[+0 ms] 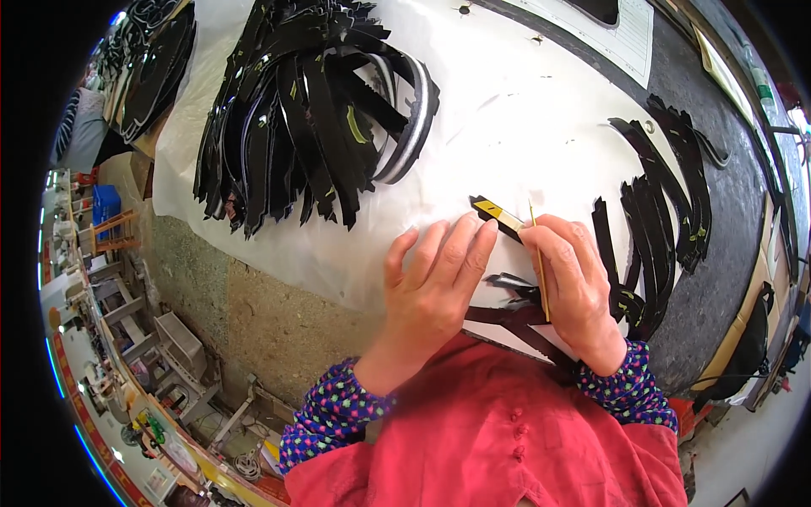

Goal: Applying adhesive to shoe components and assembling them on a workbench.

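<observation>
My left hand [441, 283] lies palm down on the white-covered table, fingers stretched out, the index fingertip at the edge of a short black strip [512, 222]. A yellow patch [487, 207] marks the strip's far end. My right hand [576, 283] is closed on a thin wooden stick [541, 275], which stands tilted between thumb and fingers. The strip runs up to the right fingertips; whether they touch it I cannot tell. Below both hands, more black strips [515, 316] lie near the table edge, partly hidden by my right hand.
A large bundle of black strips [291, 118], some grey-edged, lies at the far left of the white sheet [498, 93]. More strips [649, 224] fan out on the right. A white paper [629, 42] lies at the far right. Beyond the left edge are the floor and a blue stool [106, 203].
</observation>
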Available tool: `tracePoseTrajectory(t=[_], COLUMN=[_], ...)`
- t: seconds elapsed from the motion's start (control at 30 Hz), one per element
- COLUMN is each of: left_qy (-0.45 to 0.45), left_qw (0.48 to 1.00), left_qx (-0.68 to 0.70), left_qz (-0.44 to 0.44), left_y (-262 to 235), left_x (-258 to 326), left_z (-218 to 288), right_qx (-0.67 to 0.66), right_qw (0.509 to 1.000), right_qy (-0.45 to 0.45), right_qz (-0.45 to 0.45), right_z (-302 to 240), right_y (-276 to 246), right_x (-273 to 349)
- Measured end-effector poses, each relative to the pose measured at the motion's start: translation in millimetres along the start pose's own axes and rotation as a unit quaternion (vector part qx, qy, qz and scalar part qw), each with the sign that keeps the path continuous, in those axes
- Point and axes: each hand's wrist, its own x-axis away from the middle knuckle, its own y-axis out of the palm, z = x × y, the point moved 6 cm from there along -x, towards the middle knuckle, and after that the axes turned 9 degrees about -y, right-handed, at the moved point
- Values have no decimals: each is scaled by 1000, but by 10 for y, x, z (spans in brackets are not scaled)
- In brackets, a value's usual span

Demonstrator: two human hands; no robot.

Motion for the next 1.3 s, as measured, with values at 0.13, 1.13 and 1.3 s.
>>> tracePoseTrajectory(t=[0.13,1.13,1.3], left_qy=[-8,-13,-15], left_qw=[1000,1000,1000], left_qx=[14,7,5], left_qz=[4,-14,-15], left_y=[15,48,45], left_x=[-16,-12,-22], left_z=[-8,-10,-9], right_qx=[-13,10,18], right_qw=[1000,999,999], right_qy=[-1,2,0], right_qz=[24,34,39], right_z=[-1,21,24], right_y=[-1,38,45], right_x=[23,-47,-40])
